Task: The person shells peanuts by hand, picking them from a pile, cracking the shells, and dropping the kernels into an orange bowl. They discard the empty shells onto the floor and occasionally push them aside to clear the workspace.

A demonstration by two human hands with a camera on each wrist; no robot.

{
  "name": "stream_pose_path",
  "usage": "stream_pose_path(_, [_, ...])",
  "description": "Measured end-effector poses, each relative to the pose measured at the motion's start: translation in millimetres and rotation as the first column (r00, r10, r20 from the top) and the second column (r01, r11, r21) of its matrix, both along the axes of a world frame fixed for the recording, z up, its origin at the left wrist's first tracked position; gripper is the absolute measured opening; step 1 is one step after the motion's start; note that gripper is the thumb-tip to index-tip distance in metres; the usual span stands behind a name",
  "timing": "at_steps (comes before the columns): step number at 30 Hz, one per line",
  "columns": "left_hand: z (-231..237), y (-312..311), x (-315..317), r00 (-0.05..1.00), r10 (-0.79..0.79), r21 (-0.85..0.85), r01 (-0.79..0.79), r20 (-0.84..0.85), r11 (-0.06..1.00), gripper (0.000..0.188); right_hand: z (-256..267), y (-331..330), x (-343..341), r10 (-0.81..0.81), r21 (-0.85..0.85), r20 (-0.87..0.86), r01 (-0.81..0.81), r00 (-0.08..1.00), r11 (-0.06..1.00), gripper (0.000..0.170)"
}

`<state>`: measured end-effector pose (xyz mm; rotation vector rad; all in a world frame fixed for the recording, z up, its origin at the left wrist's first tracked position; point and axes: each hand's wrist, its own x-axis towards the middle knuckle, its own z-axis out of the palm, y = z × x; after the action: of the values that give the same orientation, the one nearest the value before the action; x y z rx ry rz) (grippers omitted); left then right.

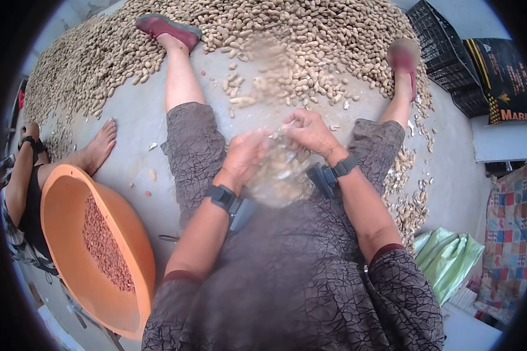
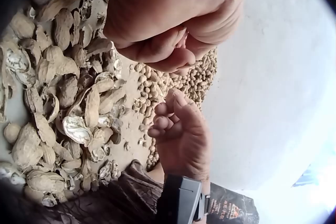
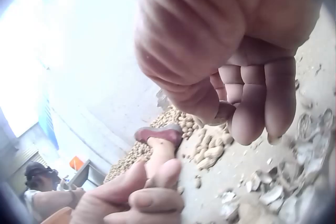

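In the head view both hands meet over a blurred heap of peanut shells [image 1: 278, 181] between the person's legs. The left hand [image 1: 246, 155] curls its fingers against the thumb; in the left wrist view a small pinkish bit of peanut [image 2: 184, 40] shows in its grip, mostly hidden by the fingers. Close beside it, the right hand [image 1: 313, 136] has thumb and forefinger together at a pale bit of peanut shell [image 1: 288, 124], its other fingers bent. Split and broken shells [image 2: 79, 129] lie below the hands in the left wrist view.
A large pile of unshelled peanuts [image 1: 287, 29] spreads ahead, around the shoes. An orange basin [image 1: 64, 205] with reddish kernels [image 1: 102, 245] stands at left, beside another person's bare foot [image 1: 104, 139]. At right are a black crate [image 1: 445, 58], a printed sack [image 1: 503, 82] and a green bag [image 1: 451, 260].
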<state>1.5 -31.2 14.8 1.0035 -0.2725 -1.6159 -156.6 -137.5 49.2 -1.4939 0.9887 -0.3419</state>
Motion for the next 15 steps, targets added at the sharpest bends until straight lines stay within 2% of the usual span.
stream_pose_path(1, [-0.3, 0.1, -0.9, 0.999, 0.000, 0.001, 0.000, 0.048, 1.000, 0.027, 3.9, 5.8, 2.1, 0.002, 0.001, 0.001, -0.002, 1.000, 1.000, 0.013])
stream_pose_path(3, [-2.8, 0.9, -0.3, 0.995, -0.002, 0.007, 0.002, 0.096, 1.000, 0.026, 8.6, 14.6, 3.8, 0.068, 0.106, 0.111, -0.080, 0.991, 0.991, 0.016])
stream_pose_path(7, [-3.8, 3.8, -0.1, 0.986, -0.089, -0.065, 0.099, 0.138, 0.993, 0.019, 11.8, 20.6, 5.1, 0.086, 0.187, 0.082, -0.100, 0.993, 0.977, 0.013])
stream_pose_path(9, [1.3, 4.0, -1.0, 0.985, -0.104, -0.088, 0.116, 0.135, 0.989, 0.017, 11.4, 22.8, 5.5, 0.028, 0.202, 0.078, -0.043, 0.997, 0.978, 0.014])
stream_pose_path(13, [-3.1, 2.2, 0.0, 0.993, -0.117, -0.092, 0.118, 0.017, 0.989, 0.013, 14.1, 29.1, 6.8, -0.039, 0.238, 0.099, 0.015, 0.994, 0.971, 0.013])
stream_pose_path(15, [1.2, 0.9, 0.8, 0.995, -0.092, -0.064, 0.090, -0.033, 0.994, 0.013, 18.2, 33.4, 9.2, -0.034, 0.153, 0.255, -0.005, 0.966, 0.988, 0.021])
